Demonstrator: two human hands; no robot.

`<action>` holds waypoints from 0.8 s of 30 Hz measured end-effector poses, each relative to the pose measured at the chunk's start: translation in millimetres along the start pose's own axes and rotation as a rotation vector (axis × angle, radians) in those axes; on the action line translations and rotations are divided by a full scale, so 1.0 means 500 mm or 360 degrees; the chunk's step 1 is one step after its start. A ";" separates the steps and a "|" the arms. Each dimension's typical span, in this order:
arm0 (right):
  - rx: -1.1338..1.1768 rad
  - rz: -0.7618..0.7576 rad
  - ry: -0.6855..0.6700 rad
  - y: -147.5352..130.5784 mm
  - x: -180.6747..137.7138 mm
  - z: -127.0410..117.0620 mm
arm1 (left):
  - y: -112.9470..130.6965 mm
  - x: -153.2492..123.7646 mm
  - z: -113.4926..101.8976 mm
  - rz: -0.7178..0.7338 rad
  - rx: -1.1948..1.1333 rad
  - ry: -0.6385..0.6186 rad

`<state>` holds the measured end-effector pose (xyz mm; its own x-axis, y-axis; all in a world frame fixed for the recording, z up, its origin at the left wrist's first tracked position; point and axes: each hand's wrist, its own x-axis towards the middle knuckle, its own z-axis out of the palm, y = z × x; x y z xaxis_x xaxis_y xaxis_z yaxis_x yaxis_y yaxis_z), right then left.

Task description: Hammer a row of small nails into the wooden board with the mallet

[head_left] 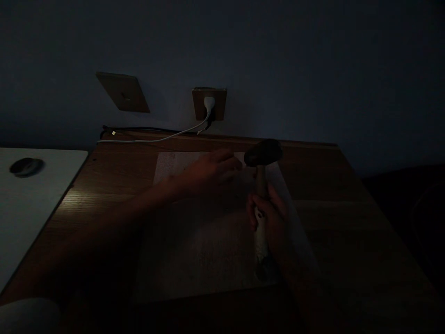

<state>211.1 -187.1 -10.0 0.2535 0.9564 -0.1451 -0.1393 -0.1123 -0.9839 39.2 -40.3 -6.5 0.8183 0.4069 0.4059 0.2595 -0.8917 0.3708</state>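
The scene is very dark. My right hand (269,215) grips the pale wooden handle of a hammer (261,160), whose dark head is raised over the far part of a light board (208,250) lying on the wooden table (347,208). My left hand (208,171) rests on the board just left of the hammer head, fingers pointing toward it. Whether those fingers pinch something small is too dark to tell.
A white surface (31,199) with a dark round object (26,166) adjoins the table on the left. On the wall behind, a socket (209,103) holds a white plug whose cable (156,138) runs along the table's back edge. A blank wall plate (123,92) hangs to the left.
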 end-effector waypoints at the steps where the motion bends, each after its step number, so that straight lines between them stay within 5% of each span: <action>1: 0.0029 0.0003 0.0057 -0.001 0.000 -0.001 | 0.018 0.000 -0.005 0.0141 0.0028 -0.0134; 5: 0.0115 0.0058 0.0209 0.000 0.003 -0.008 | 0.067 -0.005 -0.002 0.0467 0.0235 -0.0526; 11: 0.0077 0.0051 0.0127 0.000 0.004 -0.011 | 0.067 -0.013 0.011 0.0484 0.0389 -0.0628; 19: 0.0135 0.0099 0.0170 -0.003 0.001 -0.004 | 0.062 -0.013 0.003 0.0412 -0.0018 -0.0369; 24: 0.0072 0.0023 0.0042 0.001 0.002 -0.010 | -0.016 -0.013 -0.027 -0.0062 -0.0148 -0.0105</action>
<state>216.3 -187.4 -11.0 0.2763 0.9473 -0.1622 -0.1860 -0.1129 -0.9760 25.2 -33.2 -0.9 0.8413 0.4242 0.3352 0.2456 -0.8522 0.4620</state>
